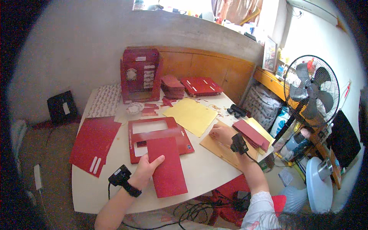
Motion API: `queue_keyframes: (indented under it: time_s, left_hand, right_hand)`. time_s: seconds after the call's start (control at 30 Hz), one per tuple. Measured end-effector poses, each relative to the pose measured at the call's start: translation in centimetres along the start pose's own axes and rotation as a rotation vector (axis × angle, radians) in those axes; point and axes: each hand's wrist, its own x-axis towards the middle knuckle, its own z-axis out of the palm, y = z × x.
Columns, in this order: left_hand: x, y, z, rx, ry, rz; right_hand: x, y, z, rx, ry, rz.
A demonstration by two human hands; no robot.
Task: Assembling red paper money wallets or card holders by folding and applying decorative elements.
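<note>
My left hand (144,171) grips the left edge of a flat red rectangular card (168,168), thumb on top. The card tilts over the near part of the table and overlaps a red cardboard package (178,134) with window cut-outs. On the right, my right hand (222,133) rests with curled fingers at the far edge of a tan board (214,147). Whatever those fingers hold, if anything, is hidden. Beside that hand lies a stack of dark red cards (251,134) on yellow sheets. A yellow sheet (191,116) lies between my hands, farther back.
Red sheets (96,142) cover the table's left side, beside a patterned sheet (104,100). Behind stand an upright red box (141,74), a card stack (172,87) and a red flat pack (201,86). A black fan (312,91) stands right. Cables (195,207) hang below the front edge.
</note>
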Motion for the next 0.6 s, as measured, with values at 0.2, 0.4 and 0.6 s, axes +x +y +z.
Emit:
queue_keyframes:
  time_s: [0.2, 0.4, 0.6]
  left_hand:
    - [-0.11, 0.33, 0.05, 0.004, 0.019, 0.012]
    - [0.01, 0.05, -0.34, 0.0, 0.022, -0.002]
    - [0.01, 0.24, -0.18, -0.005, 0.02, 0.007]
  right_hand:
    - [0.29, -0.25, -0.48, -0.035, -0.032, -0.021]
    - [0.31, -0.77, -0.75, -0.065, -0.048, 0.0]
    - [0.54, -0.64, -0.83, -0.088, -0.083, 0.017]
